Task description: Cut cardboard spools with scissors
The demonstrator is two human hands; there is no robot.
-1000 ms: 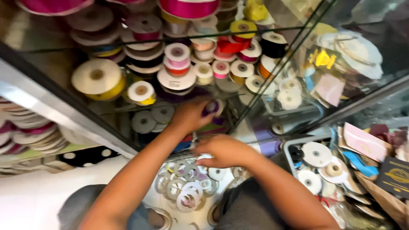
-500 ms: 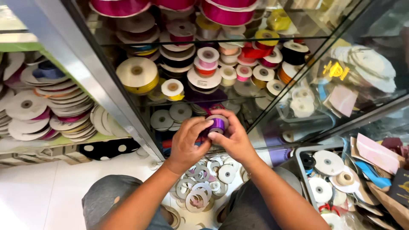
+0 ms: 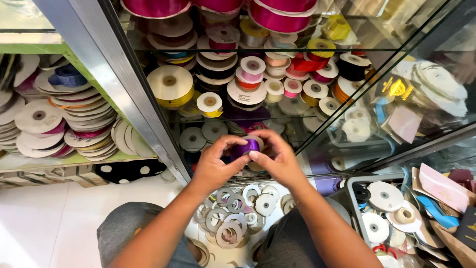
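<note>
Fingers (image 3: 233, 149) of the left hand (image 3: 215, 166) and right hand (image 3: 280, 159) close on a purple ribbon spool (image 3: 248, 147). Behind stands a glass cabinet (image 3: 148, 124) of ribbon rolls (image 3: 171, 84); empty white spools (image 3: 233, 218) lie below.

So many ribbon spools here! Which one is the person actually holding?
The small purple spool, pinched between the fingertips of the left hand and right hand in front of the glass cabinet. All other spools sit on shelves or the floor.

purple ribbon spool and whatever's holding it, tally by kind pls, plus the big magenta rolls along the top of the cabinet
purple ribbon spool: 1
hands on it: 2, left hand and right hand
big magenta rolls on the top shelf: 3, all partly cut off
Total: 6
</note>
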